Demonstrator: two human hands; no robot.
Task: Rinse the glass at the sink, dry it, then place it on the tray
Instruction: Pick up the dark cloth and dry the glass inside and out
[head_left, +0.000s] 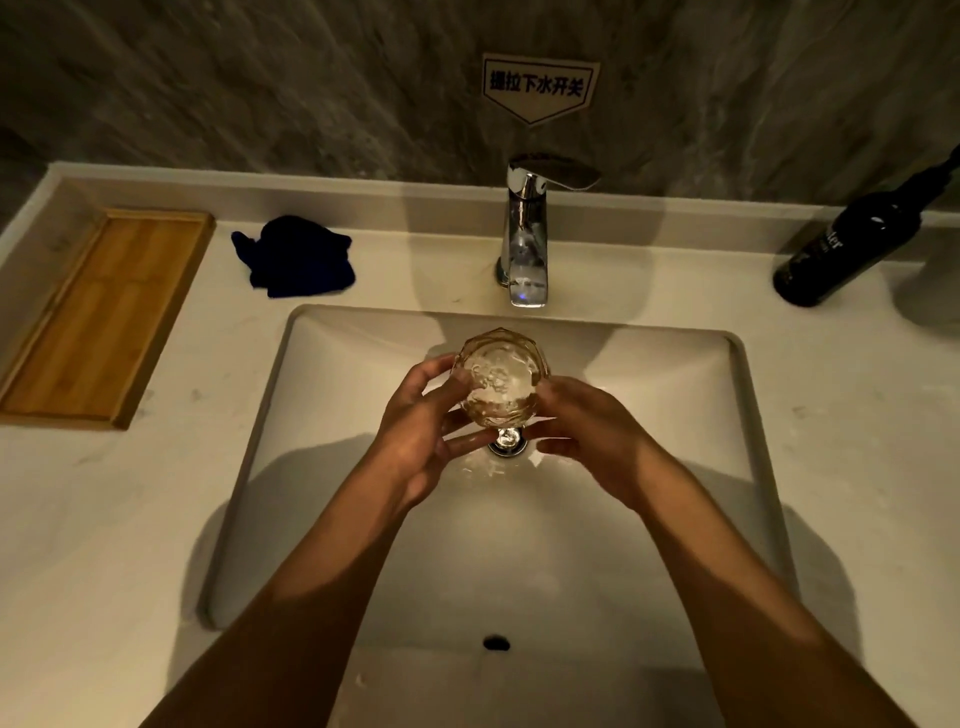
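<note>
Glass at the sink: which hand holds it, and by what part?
Both. The left hand and right hand clasp the glass by opposite sides of its faceted wall, over the sink drain. Rim untouched; base cannot be seen.

Tray (98, 317) at frame left, cloth (296, 257) beside it; faucet (525, 234) upper centre above sink (332, 395); bottle (847, 249) upper right.

Warm honey-brown on the rectangular wooden tray (98, 317) at left of frame, deep navy on the crumpled cloth (296, 258) beside it. Grey veined marbling across the stone wall (260, 88) up top, cream-white on the rectangular ceramic sink (332, 364), mirror chrome on the metal tap (527, 234). Black with white lettering on the glass bottle (847, 249) at upper right, faint amber tint in the faceted clear glass (500, 376) at centre.
</note>
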